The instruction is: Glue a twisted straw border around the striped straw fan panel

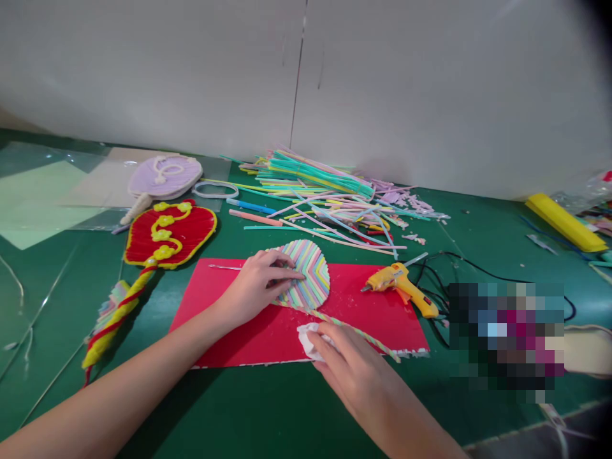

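A small round craft piece (313, 274) with pastel chevron stripes, made of what look like pipe cleaners, lies on a red board (229, 338). My left hand (258, 287) rests on its left side with the fingers stretched out. From its lower edge a twisted green-and-pink strip (356, 326) runs right towards the board's front edge. Pinched in my right hand (356, 363), below this strip, is a crumpled white tissue (308, 342). A thin metal tool (224, 267) lies left of the piece, its right end hidden by my left hand.
Right on the board lies a yellow glue gun (404, 287), its black cord trailing away. Behind are loose pastel pipe cleaners (315, 185). To the left lie a red fan (186, 233) with yellow trim and a lilac fan (165, 177). A yellow block (567, 223) sits far right.
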### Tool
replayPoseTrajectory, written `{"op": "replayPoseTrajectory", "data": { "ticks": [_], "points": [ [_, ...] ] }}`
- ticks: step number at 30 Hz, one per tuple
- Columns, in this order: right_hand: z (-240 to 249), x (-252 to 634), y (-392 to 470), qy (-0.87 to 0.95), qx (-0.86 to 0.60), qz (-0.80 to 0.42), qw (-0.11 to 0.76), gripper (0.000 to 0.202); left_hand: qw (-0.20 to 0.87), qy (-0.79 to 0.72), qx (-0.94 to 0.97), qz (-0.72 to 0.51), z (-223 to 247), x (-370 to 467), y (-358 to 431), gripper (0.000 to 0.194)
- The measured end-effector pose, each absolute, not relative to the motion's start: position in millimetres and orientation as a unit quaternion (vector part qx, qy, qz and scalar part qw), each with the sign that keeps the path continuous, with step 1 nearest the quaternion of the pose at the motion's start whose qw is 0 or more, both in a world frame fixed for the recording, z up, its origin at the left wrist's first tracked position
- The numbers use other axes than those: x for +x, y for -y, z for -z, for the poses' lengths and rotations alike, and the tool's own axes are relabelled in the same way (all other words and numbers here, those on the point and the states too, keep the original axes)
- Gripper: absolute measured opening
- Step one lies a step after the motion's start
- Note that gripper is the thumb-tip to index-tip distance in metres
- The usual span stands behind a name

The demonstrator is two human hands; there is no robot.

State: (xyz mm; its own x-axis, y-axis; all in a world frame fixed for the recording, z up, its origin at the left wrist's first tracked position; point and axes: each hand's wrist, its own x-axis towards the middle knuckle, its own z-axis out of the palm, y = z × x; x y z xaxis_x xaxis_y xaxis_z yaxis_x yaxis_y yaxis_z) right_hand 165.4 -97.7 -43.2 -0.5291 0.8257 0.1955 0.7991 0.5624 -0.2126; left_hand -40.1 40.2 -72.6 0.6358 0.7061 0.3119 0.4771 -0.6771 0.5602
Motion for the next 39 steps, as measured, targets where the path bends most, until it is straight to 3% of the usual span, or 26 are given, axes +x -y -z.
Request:
{"op": "replayPoseTrajectory", "data": {
  "ticks": [5, 14, 22, 31, 39],
  "points": [
    [32.2, 170.1, 90.3, 0.838, -0.506, -0.162, 0.127, 0.034, 0.212, -0.335, 0.876, -0.274, 74.9, -39.8, -40.4, 0.025],
    [23.5, 174.1, 66.2, 0.68, -0.579, -0.307, 0.331, 0.018, 0.213, -0.338, 0.877, -0.267, 74.2, -39.8, -40.2, 0.025],
    [30.9, 174.1, 35.2, 0.697, -0.555, -0.379, 0.25, 0.022, 0.208, -0.33, 0.877, -0.28, 74.6, -39.4, -39.8, 0.025],
    [15.7, 168.5, 36.0, 0.718, -0.567, -0.367, 0.167, 0.024, 0.198, -0.33, 0.878, -0.284, 79.2, -38.6, -42.0, 0.025],
    [11.9, 169.7, 44.8, 0.703, -0.579, -0.386, 0.15, 0.023, 0.197, -0.328, 0.88, -0.281, 77.9, -38.5, -42.0, 0.025]
  ]
}}
